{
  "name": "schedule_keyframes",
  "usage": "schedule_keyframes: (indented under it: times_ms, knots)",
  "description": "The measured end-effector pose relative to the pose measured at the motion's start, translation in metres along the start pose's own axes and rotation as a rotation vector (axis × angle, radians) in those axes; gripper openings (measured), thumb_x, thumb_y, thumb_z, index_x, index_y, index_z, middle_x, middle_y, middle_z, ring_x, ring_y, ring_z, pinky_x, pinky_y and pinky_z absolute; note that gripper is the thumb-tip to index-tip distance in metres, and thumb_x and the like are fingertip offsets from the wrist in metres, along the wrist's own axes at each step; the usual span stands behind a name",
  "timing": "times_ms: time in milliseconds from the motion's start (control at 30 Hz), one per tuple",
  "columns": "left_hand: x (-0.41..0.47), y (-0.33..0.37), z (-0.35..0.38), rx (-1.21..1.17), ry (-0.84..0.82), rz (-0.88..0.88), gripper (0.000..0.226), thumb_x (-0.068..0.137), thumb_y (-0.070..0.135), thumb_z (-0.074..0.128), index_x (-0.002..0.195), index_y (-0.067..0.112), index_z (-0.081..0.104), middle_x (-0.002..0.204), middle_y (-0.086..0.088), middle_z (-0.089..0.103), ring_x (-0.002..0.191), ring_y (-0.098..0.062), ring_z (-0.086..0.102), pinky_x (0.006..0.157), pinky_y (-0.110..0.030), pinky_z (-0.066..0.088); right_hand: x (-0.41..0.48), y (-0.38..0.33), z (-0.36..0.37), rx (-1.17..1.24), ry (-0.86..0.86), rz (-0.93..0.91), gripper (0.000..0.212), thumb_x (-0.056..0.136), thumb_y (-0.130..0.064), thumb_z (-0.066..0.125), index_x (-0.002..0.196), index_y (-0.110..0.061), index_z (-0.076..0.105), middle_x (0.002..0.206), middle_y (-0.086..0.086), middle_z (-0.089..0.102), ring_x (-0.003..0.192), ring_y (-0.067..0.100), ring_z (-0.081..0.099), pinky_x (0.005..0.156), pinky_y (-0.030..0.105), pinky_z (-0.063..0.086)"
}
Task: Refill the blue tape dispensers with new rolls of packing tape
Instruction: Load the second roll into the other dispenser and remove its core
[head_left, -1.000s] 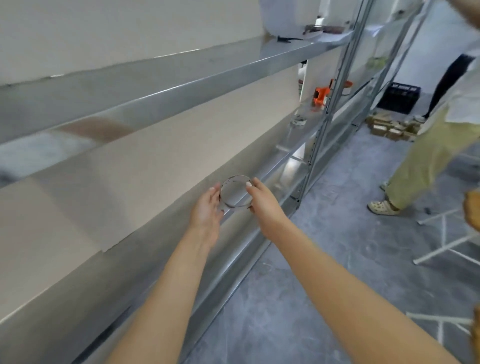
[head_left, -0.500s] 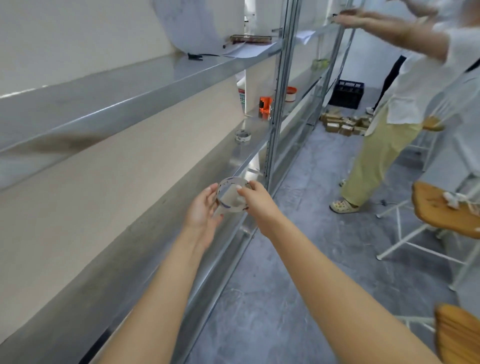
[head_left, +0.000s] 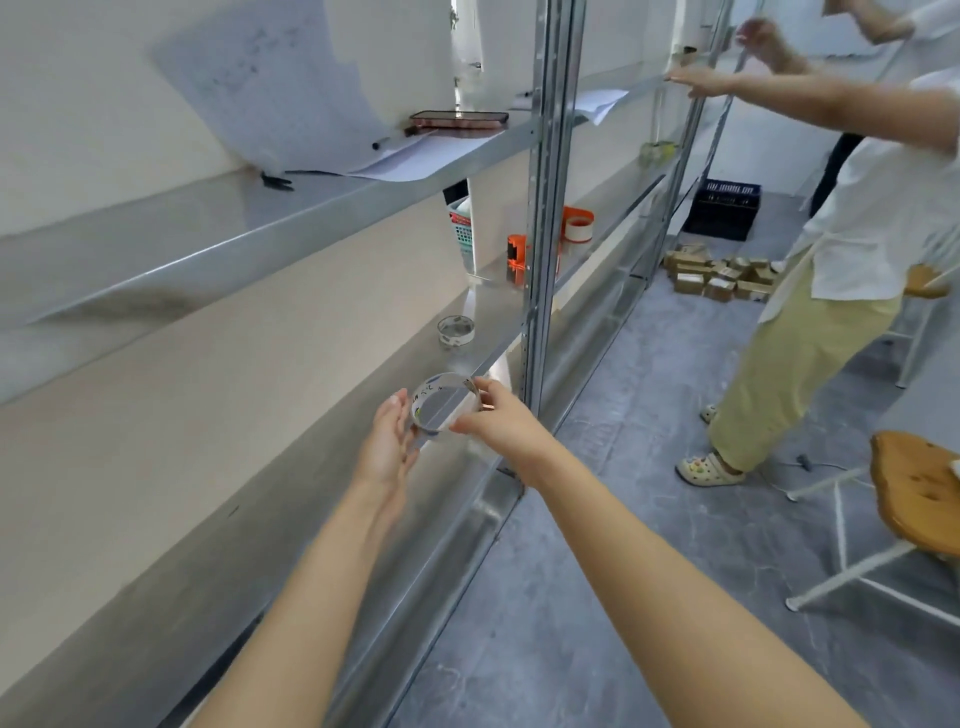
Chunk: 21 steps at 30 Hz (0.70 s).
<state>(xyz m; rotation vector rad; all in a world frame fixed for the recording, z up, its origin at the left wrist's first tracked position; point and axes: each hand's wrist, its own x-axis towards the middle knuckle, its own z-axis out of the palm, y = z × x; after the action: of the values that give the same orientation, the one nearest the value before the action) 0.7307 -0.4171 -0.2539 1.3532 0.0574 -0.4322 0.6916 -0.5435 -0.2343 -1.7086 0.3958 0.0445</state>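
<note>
Item: clear tape roll (head_left: 443, 408), now lifting clear of the metal shelf (head_left: 291, 499) edge it sat against a second ago, right hand (head_left: 498, 423) pinching its rim, left hand (head_left: 387, 441) spread open alongside; dispenser loading pending, no blue one showing.

2 tape rings (head_left: 444, 410) (1 shelved (head_left: 455, 331)), 2 hands (head_left: 387, 447).

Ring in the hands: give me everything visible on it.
The ring is a thin, hollow band, pale inside with small dark printed marks, and looks like a nearly spent tape roll or bare core. You can see the metal shelf straight through its opening. It is held in the air, tilted, just above the shelf's front edge. The right hand pinches its right rim; the left hand cups its left side, fingers open.
</note>
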Motion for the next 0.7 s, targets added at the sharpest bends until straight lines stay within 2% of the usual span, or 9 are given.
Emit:
schedule_keyframes:
  times_ms: [100, 167, 233, 300, 367, 467, 600, 700]
  knots:
    - [0.048, 0.007, 0.017, -0.015, 0.026, 0.020, 0.050, 0.101, 0.036, 0.024, 0.147, 0.016, 0.027, 0.154, 0.006, 0.032, 0.140, -0.017, 0.034, 0.115, -0.034, 0.021, 0.033, -0.008, -0.021, -0.037, 0.002, -0.044, 0.082, 0.075, -0.004, 0.074, 0.144, -0.014, 0.031, 0.119, -0.003, 0.050, 0.108, 0.012, 0.050, 0.097, 0.025, 0.041]
    - [0.073, 0.009, 0.032, -0.013, 0.046, 0.035, 0.049, 0.101, 0.034, 0.024, 0.146, 0.014, 0.028, 0.153, 0.003, 0.034, 0.137, -0.019, 0.038, 0.110, -0.030, 0.027, 0.056, -0.009, -0.036, -0.077, 0.025, -0.074, 0.087, 0.072, -0.004, 0.077, 0.145, -0.014, 0.030, 0.128, -0.001, 0.049, 0.108, 0.009, 0.044, 0.094, 0.023, 0.039]
    - [0.090, 0.011, 0.050, -0.040, 0.061, 0.030, 0.048, 0.101, 0.035, 0.027, 0.145, 0.014, 0.028, 0.150, 0.003, 0.036, 0.135, -0.019, 0.041, 0.102, -0.024, 0.028, 0.079, -0.009, -0.052, -0.094, 0.052, -0.094, 0.089, 0.069, -0.006, 0.081, 0.144, -0.014, 0.033, 0.135, 0.001, 0.049, 0.112, 0.010, 0.047, 0.096, 0.025, 0.040]
    - [0.104, 0.012, 0.071, -0.069, 0.059, 0.026, 0.049, 0.101, 0.035, 0.028, 0.145, 0.012, 0.029, 0.140, 0.007, 0.042, 0.134, -0.017, 0.042, 0.100, -0.022, 0.026, 0.101, -0.009, -0.069, -0.107, 0.075, -0.103, 0.088, 0.067, -0.009, 0.083, 0.141, -0.014, 0.037, 0.134, 0.001, 0.051, 0.116, 0.014, 0.051, 0.096, 0.026, 0.041]
    - [0.120, 0.016, 0.093, -0.070, 0.037, 0.011, 0.049, 0.102, 0.034, 0.027, 0.142, 0.008, 0.035, 0.125, 0.010, 0.047, 0.132, -0.014, 0.043, 0.102, -0.022, 0.025, 0.121, -0.012, -0.089, -0.133, 0.067, -0.106, 0.085, 0.068, -0.010, 0.083, 0.140, -0.013, 0.038, 0.133, 0.002, 0.052, 0.115, 0.014, 0.052, 0.093, 0.026, 0.042]
    - [0.152, 0.017, 0.124, -0.064, 0.022, 0.000, 0.050, 0.102, 0.035, 0.023, 0.135, 0.005, 0.045, 0.135, 0.001, 0.052, 0.134, -0.014, 0.042, 0.106, -0.023, 0.025, 0.153, -0.016, -0.127, -0.186, 0.015, -0.115, 0.081, 0.069, -0.007, 0.081, 0.138, -0.014, 0.039, 0.129, 0.001, 0.052, 0.104, 0.011, 0.049, 0.085, 0.023, 0.040]
    - [0.196, 0.017, 0.155, -0.031, 0.037, -0.008, 0.052, 0.102, 0.036, 0.020, 0.144, 0.009, 0.034, 0.150, 0.000, 0.038, 0.140, -0.014, 0.033, 0.117, -0.031, 0.018, 0.196, -0.021, -0.172, -0.226, 0.000, -0.127, 0.082, 0.067, -0.008, 0.083, 0.136, -0.015, 0.040, 0.124, -0.001, 0.053, 0.103, 0.013, 0.050, 0.091, 0.027, 0.046]
    - [0.219, 0.017, 0.167, 0.033, 0.060, -0.004, 0.049, 0.102, 0.036, 0.022, 0.141, 0.013, 0.041, 0.142, 0.004, 0.046, 0.137, -0.014, 0.037, 0.114, -0.029, 0.022, 0.230, -0.024, -0.186, -0.274, -0.015, -0.141, 0.079, 0.066, -0.011, 0.083, 0.134, -0.013, 0.043, 0.127, 0.001, 0.055, 0.103, 0.013, 0.051, 0.087, 0.024, 0.042]
